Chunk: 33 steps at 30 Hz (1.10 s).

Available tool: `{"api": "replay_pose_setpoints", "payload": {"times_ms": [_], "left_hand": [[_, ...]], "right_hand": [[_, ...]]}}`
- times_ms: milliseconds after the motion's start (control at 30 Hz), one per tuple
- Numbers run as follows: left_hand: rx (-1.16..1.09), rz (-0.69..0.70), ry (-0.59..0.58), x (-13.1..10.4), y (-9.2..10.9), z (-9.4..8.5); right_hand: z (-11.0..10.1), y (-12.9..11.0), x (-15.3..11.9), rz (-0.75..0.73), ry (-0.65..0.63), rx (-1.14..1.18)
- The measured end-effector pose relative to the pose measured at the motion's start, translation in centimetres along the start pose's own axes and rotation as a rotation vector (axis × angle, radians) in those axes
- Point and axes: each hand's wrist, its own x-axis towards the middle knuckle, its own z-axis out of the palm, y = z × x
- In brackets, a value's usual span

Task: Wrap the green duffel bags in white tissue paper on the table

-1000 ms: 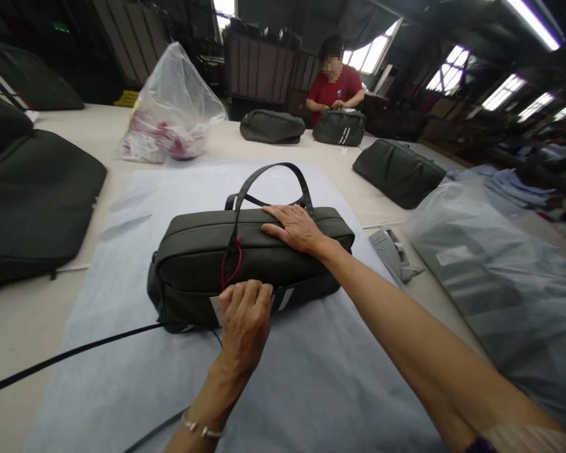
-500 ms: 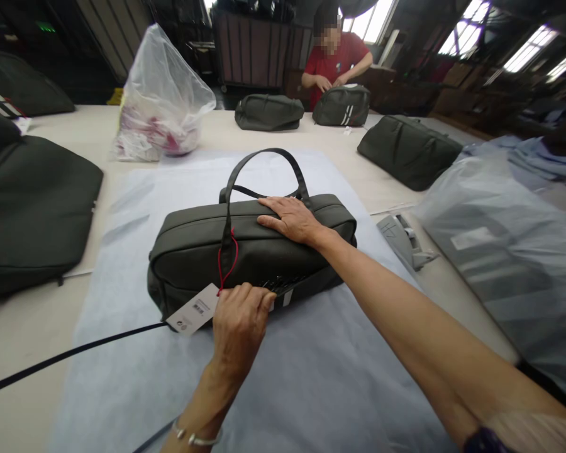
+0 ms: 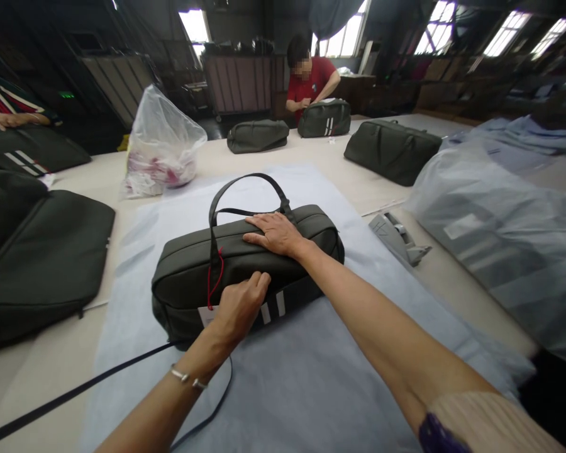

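Note:
A dark green duffel bag (image 3: 188,274) lies lengthwise in front of me, its loop handles (image 3: 216,204) standing up. My right hand (image 3: 277,235) rests flat on its top by the handle base, fingers spread. Against the bag's front, above two white stripes (image 3: 281,303), my left hand (image 3: 240,305) is closed, thumb and fingers pressed together; what they pinch, if anything, is hidden. A red cord (image 3: 221,270) hangs from a handle with a white tag (image 3: 206,314), partly covered by my left hand. A dark strap (image 3: 99,376) trails from the bag's left end.
White sheeting (image 3: 292,377) lies under the bag. To the right are a grey tape dispenser (image 3: 396,238) and a plastic-wrapped bundle (image 3: 490,251). More dark bags (image 3: 56,245) lie left and behind, near a clear plastic bag (image 3: 163,145). A person in red (image 3: 318,78) handles another bag.
My left hand has moved up from the lower front edge, where it pulled the front panel outward; that panel now lies flatter, showing its white stripes. The right hand stays on top.

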Motion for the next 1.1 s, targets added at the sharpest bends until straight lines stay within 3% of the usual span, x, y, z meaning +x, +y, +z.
{"api": "replay_pose_setpoints", "payload": {"times_ms": [100,200,467,567,900,1000,1100], "left_hand": [[0.097,0.126,0.052,0.4,-0.2,0.0],[0.111,0.138,0.070,0.8,-0.2,0.0],[-0.037,-0.131,-0.001,1.2,1.4,0.6],[-0.069,-0.172,-0.026,1.2,1.7,0.8],[-0.194,0.033,-0.106,1.2,0.1,-0.3],[-0.407,0.062,-0.058,-0.4,-0.6,-1.3],[-0.818,-0.009,0.130,-3.5,-1.5,-2.6]], "right_hand": [[-0.1,-0.2,-0.2,-0.011,0.020,0.010],[-0.1,-0.3,-0.3,-0.009,0.026,0.021],[0.2,-0.2,-0.5,0.011,0.020,0.022],[0.1,-0.3,-0.5,0.012,0.014,0.009],[-0.1,-0.4,-0.7,0.011,0.005,0.033],[0.0,-0.4,-0.8,0.006,0.015,0.037],[0.0,-0.4,-0.8,0.003,0.016,0.034]]}}
